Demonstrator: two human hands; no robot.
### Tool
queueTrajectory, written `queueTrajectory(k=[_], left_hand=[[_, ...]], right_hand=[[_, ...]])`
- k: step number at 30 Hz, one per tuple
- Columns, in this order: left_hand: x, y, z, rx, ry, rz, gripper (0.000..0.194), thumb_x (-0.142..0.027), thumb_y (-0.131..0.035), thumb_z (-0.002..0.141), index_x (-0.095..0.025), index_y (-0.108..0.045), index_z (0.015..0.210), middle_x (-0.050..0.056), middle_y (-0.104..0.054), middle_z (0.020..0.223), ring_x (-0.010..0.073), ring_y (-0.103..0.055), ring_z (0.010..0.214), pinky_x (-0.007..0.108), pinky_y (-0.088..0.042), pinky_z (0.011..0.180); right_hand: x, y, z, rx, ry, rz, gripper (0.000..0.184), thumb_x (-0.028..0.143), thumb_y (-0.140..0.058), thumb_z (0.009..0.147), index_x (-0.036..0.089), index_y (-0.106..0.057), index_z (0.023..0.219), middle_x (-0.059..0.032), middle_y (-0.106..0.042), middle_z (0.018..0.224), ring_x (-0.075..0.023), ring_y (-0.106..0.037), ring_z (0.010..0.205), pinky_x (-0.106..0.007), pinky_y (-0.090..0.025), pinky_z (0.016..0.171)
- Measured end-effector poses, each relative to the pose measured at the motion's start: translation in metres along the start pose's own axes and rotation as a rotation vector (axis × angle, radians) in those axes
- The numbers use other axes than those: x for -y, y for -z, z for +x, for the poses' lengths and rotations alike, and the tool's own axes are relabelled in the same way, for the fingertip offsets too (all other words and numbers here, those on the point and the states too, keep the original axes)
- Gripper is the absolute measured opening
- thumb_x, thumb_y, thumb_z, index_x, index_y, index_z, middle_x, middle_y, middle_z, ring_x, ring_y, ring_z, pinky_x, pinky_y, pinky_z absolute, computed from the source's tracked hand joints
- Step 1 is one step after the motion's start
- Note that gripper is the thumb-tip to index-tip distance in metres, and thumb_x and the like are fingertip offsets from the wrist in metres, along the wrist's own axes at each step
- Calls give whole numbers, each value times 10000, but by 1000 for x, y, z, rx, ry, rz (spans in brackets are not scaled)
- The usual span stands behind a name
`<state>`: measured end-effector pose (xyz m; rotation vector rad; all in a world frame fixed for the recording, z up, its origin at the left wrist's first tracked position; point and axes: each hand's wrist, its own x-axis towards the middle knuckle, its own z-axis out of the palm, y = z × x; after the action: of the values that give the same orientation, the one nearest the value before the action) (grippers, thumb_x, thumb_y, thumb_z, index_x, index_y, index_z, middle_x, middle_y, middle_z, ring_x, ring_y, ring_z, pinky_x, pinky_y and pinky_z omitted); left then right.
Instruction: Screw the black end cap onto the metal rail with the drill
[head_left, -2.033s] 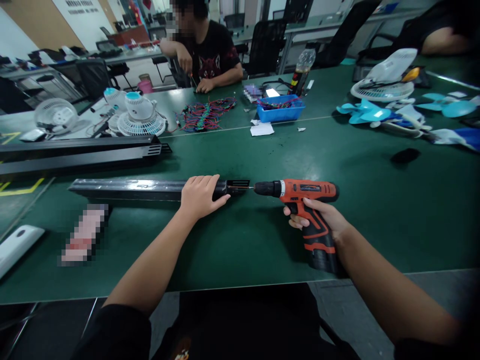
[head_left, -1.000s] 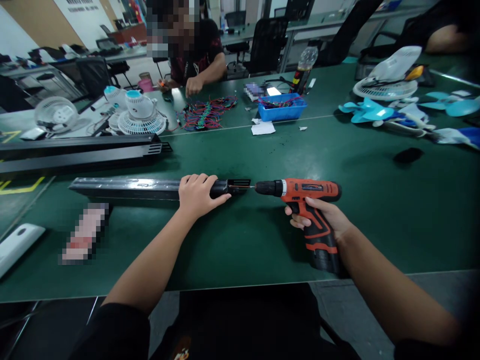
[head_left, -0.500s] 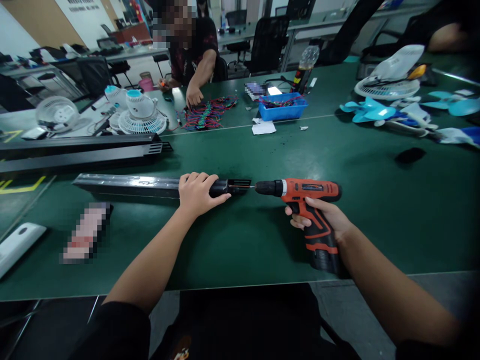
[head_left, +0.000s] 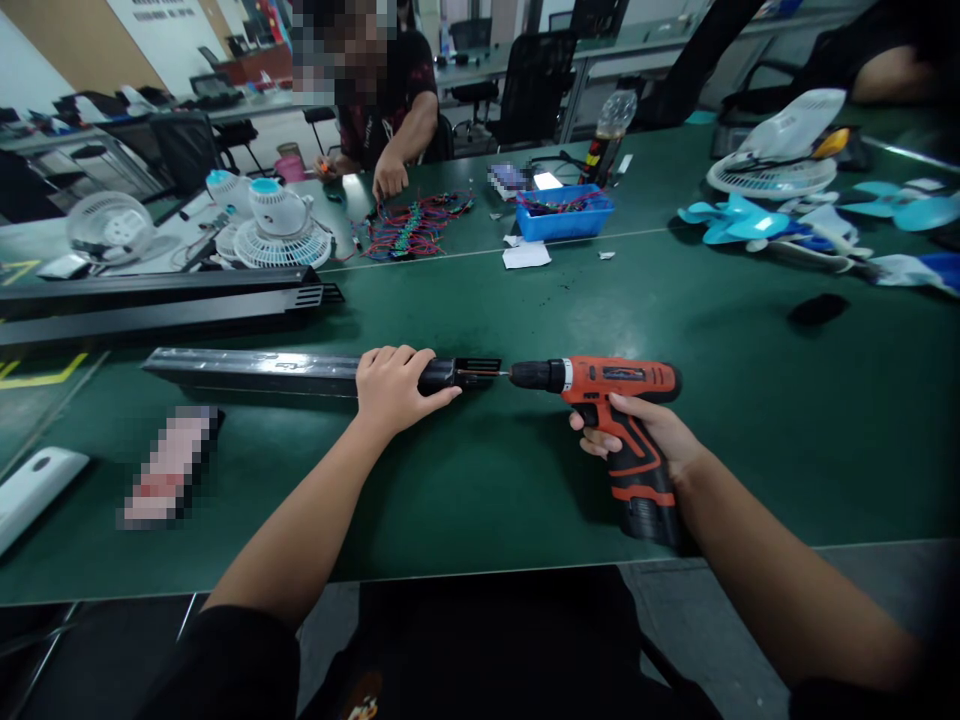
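A long dark metal housing (head_left: 251,369) lies lengthwise on the green table. My left hand (head_left: 391,388) is wrapped over its right part, beside a black cylindrical piece and a slotted end (head_left: 480,368). My right hand (head_left: 660,435) grips an orange and black cordless drill (head_left: 619,380) by its handle, thumb along the upper side. The drill lies level and points left. Its thin bit reaches the slotted end of the housing; the exact contact at the tip is too small to make out.
More long dark housings (head_left: 150,315) lie at the left, with a phone (head_left: 169,465) and a white case (head_left: 37,490) nearer me. Behind are fan parts (head_left: 281,240), bundled wires (head_left: 412,230) and a blue bin (head_left: 566,220). A co-worker's hand (head_left: 390,175) touches the wires.
My hands, the drill and the housing hold nearly the same positions; the view shifts very slightly. Across the table, the co-worker's hand has moved a little.
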<state>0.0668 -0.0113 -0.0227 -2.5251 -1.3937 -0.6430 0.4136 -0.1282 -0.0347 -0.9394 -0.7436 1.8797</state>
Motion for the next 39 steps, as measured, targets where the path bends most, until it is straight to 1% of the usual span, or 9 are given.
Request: queueTrajectory(k=[5,10,16,21,26,33,35,38,39], left_hand=[[-1,1,0,38,25,-4,601,-790,-576,889,-272,-736,1149,101,-767,1049,343,-670,1045,498,-410,969],[-1,1,0,11,3,23,600,-784,-586,888,-257,-740,1130,95,-776,1037,345,-677,1019,486,-419,945],[0,0,1,2,4,18,591,-776,-615,876,-256,-745,1126,97,-777,1021,345,-678,1008,491,-416,949],[-1,0,0,0,2,17,586,-772,-619,875,-255,-745,1121,95,-776,1020,344,-676,1007,488,-416,947],[0,0,0,-6,-4,12,591,-772,-614,877,-253,-746,1125,99,-775,1021,348,-671,1005,494,-417,942],[0,0,0,-9,-9,25,586,-780,-610,877,-261,-741,1115,92,-779,1017,339,-676,996,483,-418,929],[0,1,1,-4,-8,28,596,-780,-602,882,-251,-743,1118,95,-779,1018,342,-678,997,484,-417,929],[0,1,1,4,-8,24,611,-784,-594,886,-242,-745,1125,100,-777,1023,345,-678,1005,487,-413,938],[0,0,1,5,-6,21,614,-786,-590,886,-242,-745,1126,101,-777,1025,346,-678,1007,488,-413,941]], right_hand=[[-1,0,0,-5,18,-4,262,408,-669,933,163,-707,1018,-67,-684,820,-113,-397,529,-318,-465,560],[-2,2,1,12,12,-20,281,424,-664,929,157,-713,999,-62,-659,774,-128,-404,536,-326,-467,559],[-2,2,1,5,23,-8,270,412,-668,932,162,-706,1025,-78,-692,851,-112,-399,530,-320,-467,558],[-1,1,1,22,12,-4,271,417,-673,936,160,-706,1014,-58,-658,752,-126,-432,545,-311,-477,564],[-2,1,1,-6,23,13,265,400,-678,928,153,-715,1017,-82,-701,847,-109,-425,527,-307,-480,554],[-3,1,1,-6,26,48,273,386,-699,919,144,-726,1043,-89,-728,865,-97,-427,517,-296,-481,558],[-3,2,1,2,22,47,272,393,-707,916,144,-729,1026,-78,-715,824,-104,-432,524,-294,-480,562],[-2,2,0,27,-17,30,290,425,-717,915,143,-727,982,-45,-644,676,-128,-444,539,-299,-470,563],[-2,2,0,27,-22,27,295,432,-721,912,146,-725,984,-39,-631,658,-130,-439,538,-301,-464,562]])
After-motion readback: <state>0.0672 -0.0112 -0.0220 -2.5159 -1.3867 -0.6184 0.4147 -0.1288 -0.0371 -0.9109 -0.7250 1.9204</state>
